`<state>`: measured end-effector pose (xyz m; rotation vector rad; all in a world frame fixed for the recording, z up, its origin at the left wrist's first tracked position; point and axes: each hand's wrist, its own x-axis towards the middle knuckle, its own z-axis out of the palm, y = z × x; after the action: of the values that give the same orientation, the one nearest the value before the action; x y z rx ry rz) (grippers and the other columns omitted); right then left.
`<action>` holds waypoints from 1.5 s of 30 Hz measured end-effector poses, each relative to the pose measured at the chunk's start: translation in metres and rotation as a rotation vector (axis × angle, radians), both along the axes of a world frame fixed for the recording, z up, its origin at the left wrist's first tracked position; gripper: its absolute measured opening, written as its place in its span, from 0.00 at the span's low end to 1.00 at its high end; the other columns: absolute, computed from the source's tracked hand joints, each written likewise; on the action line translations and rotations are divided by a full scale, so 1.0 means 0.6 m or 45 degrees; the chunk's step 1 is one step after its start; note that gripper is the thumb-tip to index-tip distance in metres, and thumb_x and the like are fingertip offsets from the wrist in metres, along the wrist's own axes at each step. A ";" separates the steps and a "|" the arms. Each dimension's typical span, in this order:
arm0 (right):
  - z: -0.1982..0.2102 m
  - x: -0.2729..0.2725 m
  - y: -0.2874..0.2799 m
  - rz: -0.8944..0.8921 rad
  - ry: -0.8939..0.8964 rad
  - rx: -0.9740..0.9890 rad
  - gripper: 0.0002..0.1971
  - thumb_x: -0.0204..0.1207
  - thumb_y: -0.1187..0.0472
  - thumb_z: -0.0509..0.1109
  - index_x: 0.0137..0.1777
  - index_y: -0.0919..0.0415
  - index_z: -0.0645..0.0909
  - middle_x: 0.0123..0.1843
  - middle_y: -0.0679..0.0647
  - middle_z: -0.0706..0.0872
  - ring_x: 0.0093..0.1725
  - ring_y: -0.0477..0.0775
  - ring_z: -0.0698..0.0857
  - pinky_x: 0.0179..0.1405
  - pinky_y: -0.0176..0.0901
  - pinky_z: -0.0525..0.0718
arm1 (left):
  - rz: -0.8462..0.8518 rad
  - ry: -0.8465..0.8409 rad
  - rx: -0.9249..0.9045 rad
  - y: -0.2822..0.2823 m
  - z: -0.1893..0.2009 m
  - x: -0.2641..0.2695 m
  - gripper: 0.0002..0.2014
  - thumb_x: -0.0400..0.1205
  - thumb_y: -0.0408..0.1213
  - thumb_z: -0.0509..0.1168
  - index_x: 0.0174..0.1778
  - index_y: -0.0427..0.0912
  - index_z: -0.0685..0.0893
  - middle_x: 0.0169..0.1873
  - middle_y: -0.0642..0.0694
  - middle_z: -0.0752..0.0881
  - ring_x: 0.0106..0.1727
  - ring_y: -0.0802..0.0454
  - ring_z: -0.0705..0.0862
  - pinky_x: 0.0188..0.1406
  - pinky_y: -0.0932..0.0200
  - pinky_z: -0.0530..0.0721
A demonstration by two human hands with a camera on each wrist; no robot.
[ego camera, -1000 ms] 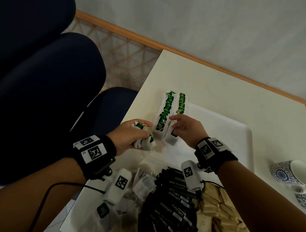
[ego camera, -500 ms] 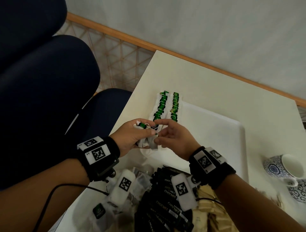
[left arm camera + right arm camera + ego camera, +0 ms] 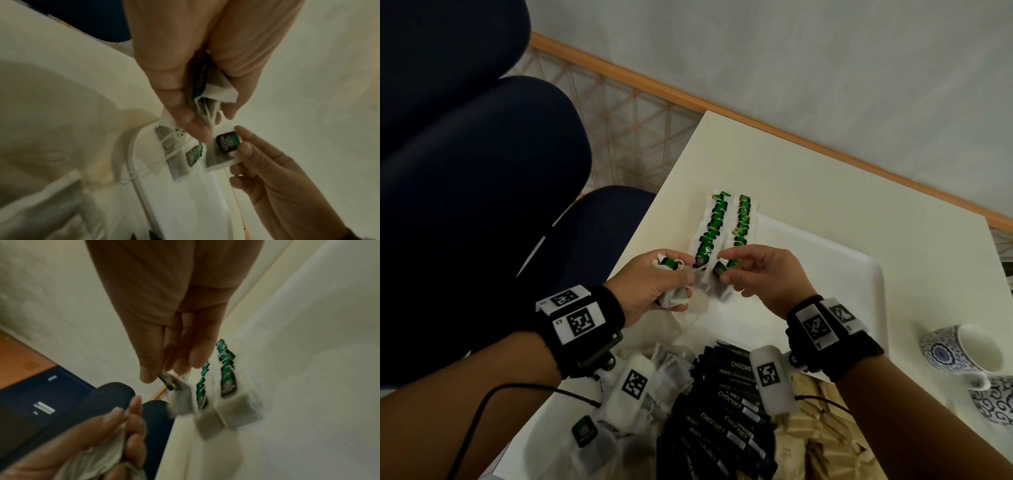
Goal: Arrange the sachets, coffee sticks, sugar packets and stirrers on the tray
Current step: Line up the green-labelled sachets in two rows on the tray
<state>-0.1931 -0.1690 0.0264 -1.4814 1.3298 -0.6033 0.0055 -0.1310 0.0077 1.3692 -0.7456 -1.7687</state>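
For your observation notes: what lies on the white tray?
Two rows of green-tagged tea bags lie along the white tray edge. The hands cover the rows' near ends.

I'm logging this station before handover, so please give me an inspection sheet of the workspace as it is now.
Surface: cream table, white tray on it.
Job's things: two rows of tea bags at the tray's far left edge; black coffee sticks, tan packets, loose tea bags piled near.
Clutter: patterned cups.
Hands: left hand grips a bunch of tea bags; right hand pinches one.
Cables: black cable from left wrist.
Surroundings: dark chair, wall.
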 end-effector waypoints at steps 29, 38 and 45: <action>-0.070 0.054 -0.062 0.219 0.600 -0.180 0.09 0.76 0.60 0.71 0.53 0.48 0.87 0.37 0.39 0.83 0.37 0.42 0.81 0.49 0.45 0.85 | 0.069 0.017 0.135 -0.010 -0.006 0.043 0.22 0.82 0.56 0.60 0.43 0.39 0.84 0.38 0.41 0.86 0.43 0.45 0.85 0.46 0.44 0.89; -0.019 0.056 0.010 0.204 0.153 -0.239 0.09 0.70 0.53 0.78 0.50 0.46 0.85 0.39 0.43 0.85 0.36 0.37 0.80 0.40 0.28 0.79 | 0.003 0.069 0.200 -0.006 -0.001 0.009 0.26 0.84 0.58 0.55 0.47 0.36 0.84 0.41 0.36 0.86 0.42 0.43 0.87 0.42 0.45 0.89; -0.011 0.067 0.052 0.227 0.202 -0.209 0.20 0.66 0.48 0.80 0.56 0.38 0.77 0.39 0.44 0.84 0.38 0.41 0.82 0.40 0.33 0.80 | -0.162 0.116 0.145 0.005 0.004 -0.024 0.27 0.86 0.57 0.51 0.35 0.42 0.85 0.32 0.45 0.88 0.33 0.52 0.86 0.43 0.50 0.87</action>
<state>-0.1532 -0.1378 0.0200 -1.7921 1.2742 -0.4970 -0.0088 -0.1282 0.0101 1.3299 -0.7054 -1.9866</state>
